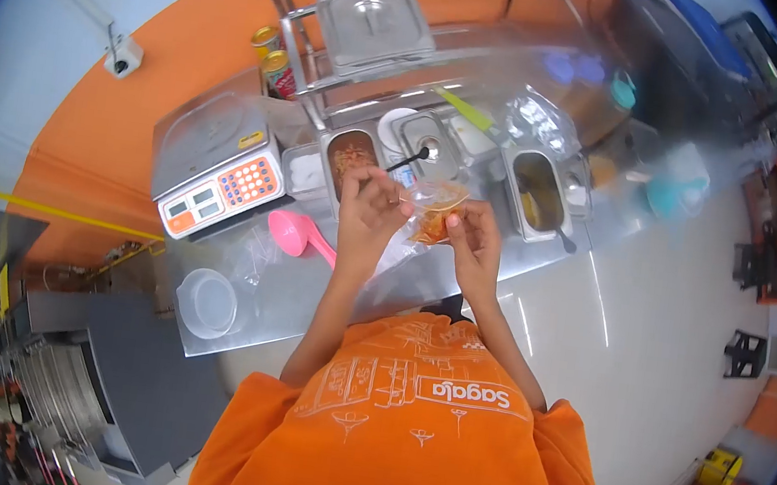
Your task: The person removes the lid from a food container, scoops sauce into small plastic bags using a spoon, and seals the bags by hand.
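Note:
In front of my chest, above the steel counter (295, 294), is a small clear plastic bag (431, 225) with orange-red food in its lower part. My right hand (475, 245) is closed on the bag's side, thumb in front. At the bag's upper left edge, my left hand (373, 210) pinches the plastic between thumb and fingers. Just beyond my left hand stands a steel pan (354, 151) of reddish-brown food. A black-handled utensil (408, 161) lies across a steel lid beside that pan. The pink ladle (291, 232) rests on the counter left of my left forearm.
A digital scale (222, 178) stands at the left, with a clear plastic tub (208, 303) nearer me. Right of my hands is a steel pan (537, 198) holding yellowish contents. Behind, a metal rack (422, 48) carries a steel lid. The counter's front edge runs close to my body.

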`<state>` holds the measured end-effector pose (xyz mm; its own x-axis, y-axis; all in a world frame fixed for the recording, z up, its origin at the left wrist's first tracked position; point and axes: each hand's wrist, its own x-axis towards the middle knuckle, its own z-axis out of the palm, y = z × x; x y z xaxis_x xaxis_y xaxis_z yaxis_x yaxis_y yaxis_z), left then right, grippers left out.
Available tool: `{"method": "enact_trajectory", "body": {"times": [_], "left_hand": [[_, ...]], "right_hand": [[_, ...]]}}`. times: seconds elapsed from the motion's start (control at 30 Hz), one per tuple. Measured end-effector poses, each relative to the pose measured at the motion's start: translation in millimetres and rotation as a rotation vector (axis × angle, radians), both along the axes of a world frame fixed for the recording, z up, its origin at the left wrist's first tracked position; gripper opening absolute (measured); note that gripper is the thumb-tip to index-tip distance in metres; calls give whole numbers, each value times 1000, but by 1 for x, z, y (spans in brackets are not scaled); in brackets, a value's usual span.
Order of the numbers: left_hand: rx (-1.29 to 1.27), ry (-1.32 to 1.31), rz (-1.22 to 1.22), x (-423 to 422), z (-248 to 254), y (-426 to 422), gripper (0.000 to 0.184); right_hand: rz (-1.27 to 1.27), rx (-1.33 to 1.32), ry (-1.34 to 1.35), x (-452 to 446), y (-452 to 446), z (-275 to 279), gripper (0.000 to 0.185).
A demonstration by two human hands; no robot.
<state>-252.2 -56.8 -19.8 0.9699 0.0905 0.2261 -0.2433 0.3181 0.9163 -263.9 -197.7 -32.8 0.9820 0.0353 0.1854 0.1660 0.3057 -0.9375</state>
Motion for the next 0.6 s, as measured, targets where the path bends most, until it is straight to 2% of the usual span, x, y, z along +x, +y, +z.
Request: {"method": "enact_trajectory", "body": {"times": [0.03, 0.13, 0.17, 0.27, 0.37, 0.43, 0.47, 0.53, 0.57, 0.6], "left_hand": [[-85, 88, -38, -5, -4, -3, 44], [-99, 122, -53, -13, -17, -19, 35], [-87, 128, -53, -15, -23, -23, 34], [-39, 130, -51, -20, -50, -33, 30], [29, 127, -49, -27, -67, -39, 26], [72, 148, -53, -31, -72, -42, 23], [140, 101, -19, -31, -81, -44, 22], [275, 8, 51, -28, -117, -47, 19], [437, 16, 29, -29, -144, -45, 17], [600, 23, 7, -27, -174, -42, 16]], "right_hand": [[-13, 1, 10, -5, -5, -7, 17], [-81, -37, 84, -19, -19, -24, 17], [-108, -56, 115, -24, -23, -30, 17], [-202, -331, 68, -34, -40, -59, 17], [-282, -400, 92, -42, -45, -58, 15], [-347, -465, -16, -43, -48, -65, 12], [-379, -498, -72, -42, -50, -70, 10], [-377, -767, -261, -31, -63, -101, 11], [-362, -897, -350, -33, -68, -121, 13], [-310, -971, -323, -39, -72, -144, 15]]}}
